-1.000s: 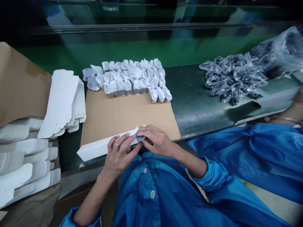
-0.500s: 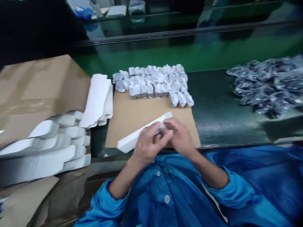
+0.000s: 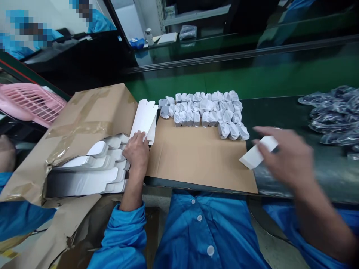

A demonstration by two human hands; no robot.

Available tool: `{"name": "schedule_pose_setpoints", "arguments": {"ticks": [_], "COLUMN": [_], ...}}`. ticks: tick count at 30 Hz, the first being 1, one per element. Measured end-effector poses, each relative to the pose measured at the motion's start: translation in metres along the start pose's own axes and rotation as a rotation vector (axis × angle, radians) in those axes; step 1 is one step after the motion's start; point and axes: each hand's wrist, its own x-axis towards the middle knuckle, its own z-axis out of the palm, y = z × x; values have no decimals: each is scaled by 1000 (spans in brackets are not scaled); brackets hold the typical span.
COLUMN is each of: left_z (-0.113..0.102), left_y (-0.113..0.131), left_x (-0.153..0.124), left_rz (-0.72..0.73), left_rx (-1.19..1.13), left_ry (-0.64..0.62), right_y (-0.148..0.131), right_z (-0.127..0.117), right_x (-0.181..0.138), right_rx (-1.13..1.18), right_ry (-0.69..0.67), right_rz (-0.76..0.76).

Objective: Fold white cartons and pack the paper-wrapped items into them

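My left hand rests on the stack of flat white carton blanks at the left edge of the brown cardboard sheet, fingers curled over the blanks. My right hand is out to the right over the dark belt, blurred by motion, holding a long white box by one end. Rows of small white-wrapped parts lie at the far edge of the cardboard sheet.
An open brown carton at left holds more white blanks. A heap of dark parts in clear bags lies at far right. A pink basket sits far left. Another person's blue sleeve shows at lower left.
Both hands were together closing the end of the white box. Now my right hand has carried the box to the right and my left hand has reached to the blanks at left.
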Motion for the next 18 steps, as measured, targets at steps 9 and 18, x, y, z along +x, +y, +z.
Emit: {"name": "schedule_pose_setpoints", "arguments": {"ticks": [9, 18], "left_z": [-16, -69], "left_y": [58, 66], "left_x": [-81, -81], "left_rz": [426, -156], "left_rx": [-295, -1052], "left_ry": [308, -356], "right_y": [-143, -63], "right_z": [88, 19], "right_x": [-8, 19], "right_rx": [1495, 841], "right_ry": [-529, -1164], "right_rz": [579, -314]}}
